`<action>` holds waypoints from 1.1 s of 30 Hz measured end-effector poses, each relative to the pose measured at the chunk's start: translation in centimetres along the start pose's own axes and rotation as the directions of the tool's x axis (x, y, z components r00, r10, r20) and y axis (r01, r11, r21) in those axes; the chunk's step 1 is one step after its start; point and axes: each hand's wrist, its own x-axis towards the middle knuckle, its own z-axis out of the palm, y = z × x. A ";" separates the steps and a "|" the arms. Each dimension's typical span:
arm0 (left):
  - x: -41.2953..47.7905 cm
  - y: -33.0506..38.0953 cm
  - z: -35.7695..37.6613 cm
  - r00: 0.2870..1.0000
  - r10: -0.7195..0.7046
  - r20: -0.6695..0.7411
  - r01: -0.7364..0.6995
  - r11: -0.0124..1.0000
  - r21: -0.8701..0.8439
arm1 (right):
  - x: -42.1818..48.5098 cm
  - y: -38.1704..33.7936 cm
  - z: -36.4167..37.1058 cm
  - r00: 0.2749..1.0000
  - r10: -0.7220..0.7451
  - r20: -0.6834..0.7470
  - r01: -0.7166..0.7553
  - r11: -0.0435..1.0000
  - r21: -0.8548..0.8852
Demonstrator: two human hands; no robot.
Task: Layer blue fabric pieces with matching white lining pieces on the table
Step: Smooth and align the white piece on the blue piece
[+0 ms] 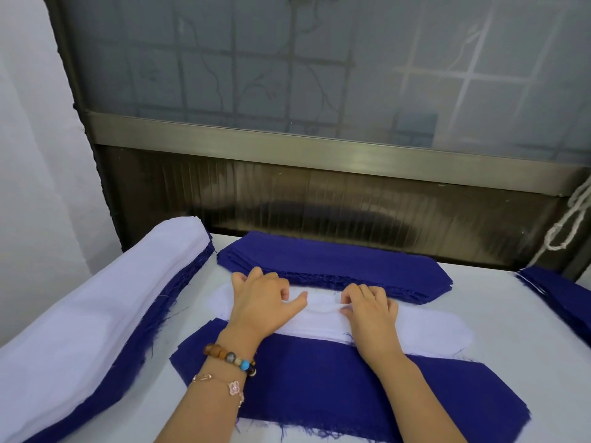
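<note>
A single blue fabric piece is laid flat on the white-covered table, nearest the person. Its long axis runs left to right, the right end angled slightly nearer, with frayed edges along the front. A white lining piece is spread over its far edge on the same left-to-right axis, its rounded right end reaching towards the table's right side.

The lining is held near its middle by both hands. A small raised fold is pinched between thumb and forefinger of the left hand. The right hand is curled over the same fold and appears to pinch it too, though its fingertips are partly hidden.

Just beyond the lining, a stack of blue pieces lies parallel. At the left, a long pile topped with white lining runs from near to far. Another blue stack is cut off at the right edge. A beaded bracelet is worn on the left wrist.
</note>
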 end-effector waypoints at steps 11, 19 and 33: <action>-0.6 1.6 0.3 0.927 0.361 0.104 -0.335 0.919 -0.206 | 0.0 0.1 -0.1 0.982 -0.188 0.000 0.188 0.981 0.050; 0.0 -0.6 -0.5 0.983 0.174 0.067 -0.165 0.979 -0.117 | -0.1 0.7 -0.5 0.997 -0.060 0.047 0.060 0.998 0.018; 0.3 -5.9 -1.3 0.946 -0.301 0.117 0.308 0.950 -0.043 | -0.8 12.1 -6.8 0.855 0.497 0.147 -0.476 0.865 -0.159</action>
